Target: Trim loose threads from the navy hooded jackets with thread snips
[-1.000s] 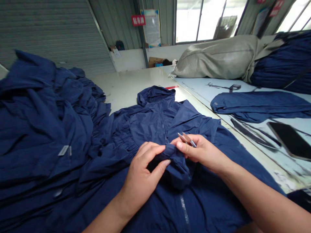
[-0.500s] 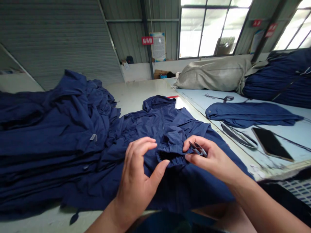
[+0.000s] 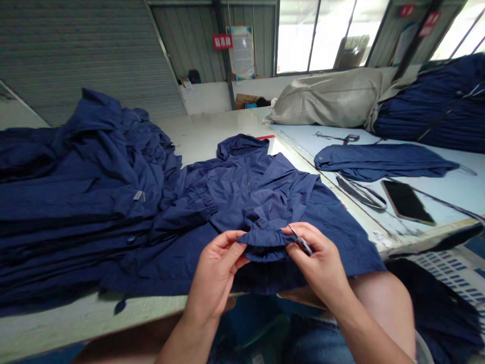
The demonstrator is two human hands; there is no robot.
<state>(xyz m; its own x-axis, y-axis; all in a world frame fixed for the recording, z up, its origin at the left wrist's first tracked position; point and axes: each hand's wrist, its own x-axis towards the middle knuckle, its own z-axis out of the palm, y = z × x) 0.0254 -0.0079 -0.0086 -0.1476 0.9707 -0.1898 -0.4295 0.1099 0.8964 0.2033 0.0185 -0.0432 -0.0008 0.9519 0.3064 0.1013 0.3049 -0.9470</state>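
Left hand (image 3: 217, 263) has closed on the cuff (image 3: 263, 238), right hand (image 3: 322, 258) pinching its opposite edge.

Hooded thin-fabric navy jacket (image 3: 231, 179) is solid colour; heaped fabric garments (image 3: 76, 202) at left and long folded fabric garment (image 3: 382, 162) at right also plain navy. Flat surface (image 3: 199, 124) behind the jacket is off-white, smooth right-hand surface (image 3: 303, 144) light blue, bulky woven sack (image 3: 329, 98) grey-beige, flat rectangular phone (image 3: 407, 200) black-screened. Rectangular wall sign (image 3: 223, 42) is red with white characters; plastic basket (image 3: 456, 273) white, regular grid of dark slots.
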